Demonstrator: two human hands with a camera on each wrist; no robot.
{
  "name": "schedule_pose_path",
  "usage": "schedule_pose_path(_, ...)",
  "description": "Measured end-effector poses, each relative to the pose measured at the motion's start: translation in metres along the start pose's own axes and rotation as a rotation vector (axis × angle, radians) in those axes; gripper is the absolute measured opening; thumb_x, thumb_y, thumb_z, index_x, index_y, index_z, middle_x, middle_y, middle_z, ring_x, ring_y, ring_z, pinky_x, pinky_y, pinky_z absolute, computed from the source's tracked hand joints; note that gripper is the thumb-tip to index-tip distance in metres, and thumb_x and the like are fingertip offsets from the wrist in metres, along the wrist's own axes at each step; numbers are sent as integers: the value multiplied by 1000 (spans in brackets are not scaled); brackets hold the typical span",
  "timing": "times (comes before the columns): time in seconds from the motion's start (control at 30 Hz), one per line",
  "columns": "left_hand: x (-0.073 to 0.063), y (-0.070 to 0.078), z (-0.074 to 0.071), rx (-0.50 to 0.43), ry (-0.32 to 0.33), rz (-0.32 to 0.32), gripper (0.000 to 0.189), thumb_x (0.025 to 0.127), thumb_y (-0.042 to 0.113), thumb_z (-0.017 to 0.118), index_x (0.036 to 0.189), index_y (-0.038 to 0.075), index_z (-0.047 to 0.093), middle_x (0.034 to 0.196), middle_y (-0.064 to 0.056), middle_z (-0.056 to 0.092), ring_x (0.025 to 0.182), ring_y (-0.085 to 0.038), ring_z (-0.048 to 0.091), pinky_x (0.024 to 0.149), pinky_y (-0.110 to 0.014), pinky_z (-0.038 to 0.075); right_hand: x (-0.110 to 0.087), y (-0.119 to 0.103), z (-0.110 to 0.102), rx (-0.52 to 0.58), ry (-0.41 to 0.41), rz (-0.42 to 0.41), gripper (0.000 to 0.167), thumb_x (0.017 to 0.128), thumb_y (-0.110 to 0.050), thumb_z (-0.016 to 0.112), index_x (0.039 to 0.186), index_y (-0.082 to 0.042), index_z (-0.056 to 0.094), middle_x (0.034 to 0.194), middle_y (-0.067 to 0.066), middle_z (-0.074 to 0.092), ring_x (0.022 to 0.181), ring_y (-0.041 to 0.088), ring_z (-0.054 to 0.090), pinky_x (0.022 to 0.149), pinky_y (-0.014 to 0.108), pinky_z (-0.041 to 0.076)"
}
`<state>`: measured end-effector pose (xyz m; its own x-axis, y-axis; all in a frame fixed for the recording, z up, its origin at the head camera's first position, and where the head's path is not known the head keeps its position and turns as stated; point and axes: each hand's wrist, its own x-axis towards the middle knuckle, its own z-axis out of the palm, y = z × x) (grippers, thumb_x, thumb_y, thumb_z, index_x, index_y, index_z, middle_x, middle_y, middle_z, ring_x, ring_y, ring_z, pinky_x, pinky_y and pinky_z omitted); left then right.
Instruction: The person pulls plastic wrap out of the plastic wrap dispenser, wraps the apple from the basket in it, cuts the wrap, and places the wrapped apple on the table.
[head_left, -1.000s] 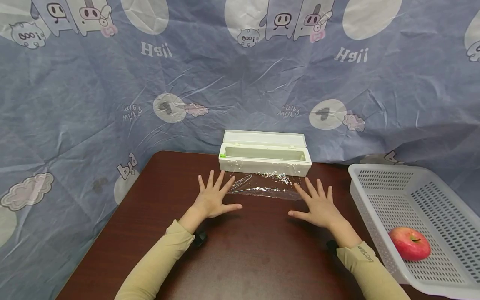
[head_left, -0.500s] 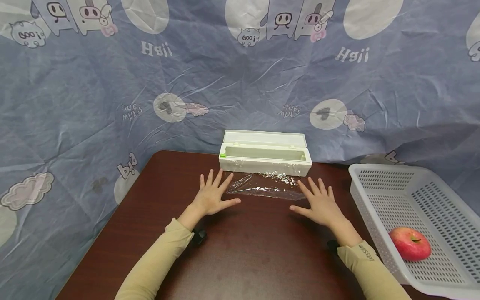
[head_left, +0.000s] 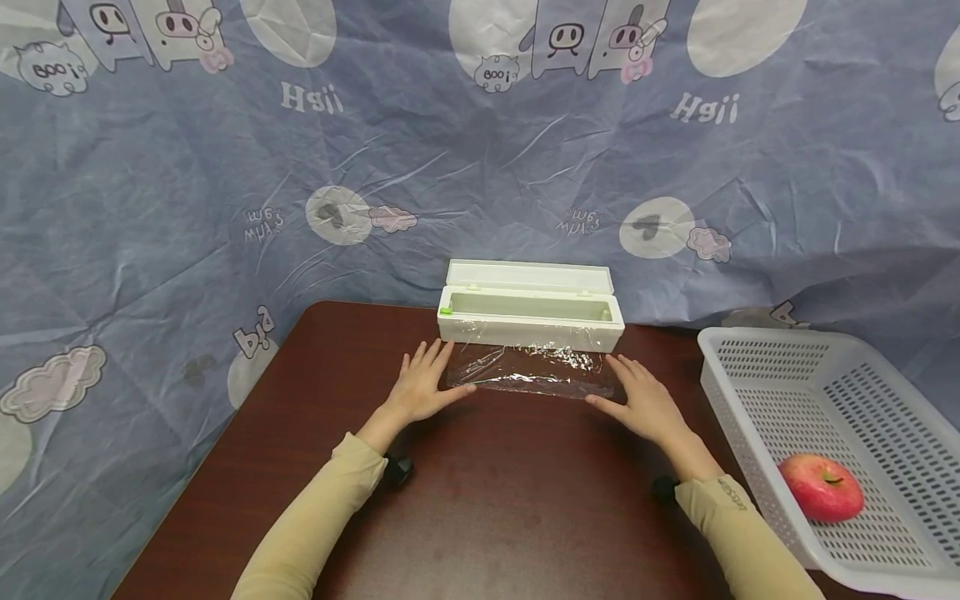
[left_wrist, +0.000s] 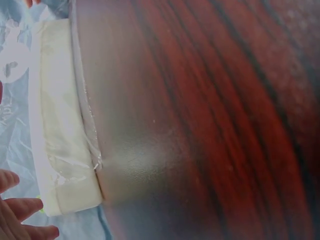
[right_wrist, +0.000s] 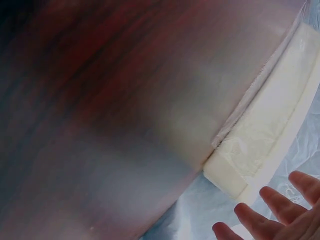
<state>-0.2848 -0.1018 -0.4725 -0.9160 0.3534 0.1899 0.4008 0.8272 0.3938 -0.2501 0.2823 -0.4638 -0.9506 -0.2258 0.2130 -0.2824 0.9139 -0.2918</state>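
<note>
A long white cling film dispenser box stands at the far side of the table, its lid raised. Clear, shiny cling film drapes over its front wall and onto the wood. At the film's left side is my left hand, fingers extended and thumb pointing inward. My right hand mirrors it at the right side. Neither hand grips anything, and whether the fingertips touch the film cannot be told. Both wrist views show the box's front wall with fingers beyond one end.
A white perforated plastic basket stands at the right, holding a red apple. Dark brown wood forms the table. Behind it hangs a blue-grey printed cloth, close to the box.
Both hands have drawn their spread fingers closer together. The left hand has shifted slightly left and forward, the right slightly outward. Box, film and basket look the same.
</note>
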Motion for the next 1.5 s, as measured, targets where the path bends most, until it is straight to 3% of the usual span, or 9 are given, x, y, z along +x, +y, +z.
schedule_pose_path(0.37,10,-7,6,-190,81,-31,83,87,54,56,143,-2,32,145,-22,35,134,-39,29,106,-54,25,9,10,0,214,6,119,89,84,-56,61,142,5,32,140,27,37,128,43,34,100,58,29)
schedule_pose_path(0.63,20,-13,15,-386,86,-146,73,89,45,58,142,0,36,141,-19,42,130,-33,38,104,-49,31,18,15,5,346,6,191,85,85,-50,64,141,5,32,135,28,42,120,44,44,96,57,36)
schedule_pose_path(0.87,28,-18,19,-523,117,-200,63,91,35,60,139,0,39,133,-20,49,122,-34,47,98,-49,37,26,25,10,449,34,234,82,85,-45,66,141,6,32,134,27,45,118,43,47,95,53,39)
schedule_pose_path(1.07,34,-23,22,-577,107,-261,62,91,36,60,140,4,40,134,-17,50,119,-32,50,95,-47,42,28,26,9,563,32,275,81,87,-40,66,141,7,30,135,29,43,121,43,45,97,52,38)
schedule_pose_path(1.33,38,-24,28,-623,83,-287,59,92,32,60,139,2,40,133,-15,51,117,-30,52,93,-44,44,32,27,15,627,33,300,77,87,-37,66,141,7,31,134,29,45,120,42,47,96,52,39)
schedule_pose_path(1.5,42,-27,32,-695,139,-291,51,93,25,61,135,2,46,128,-16,55,113,-31,55,89,-42,47,35,31,20,655,53,305,75,87,-36,67,140,7,33,132,28,48,118,41,49,95,51,41)
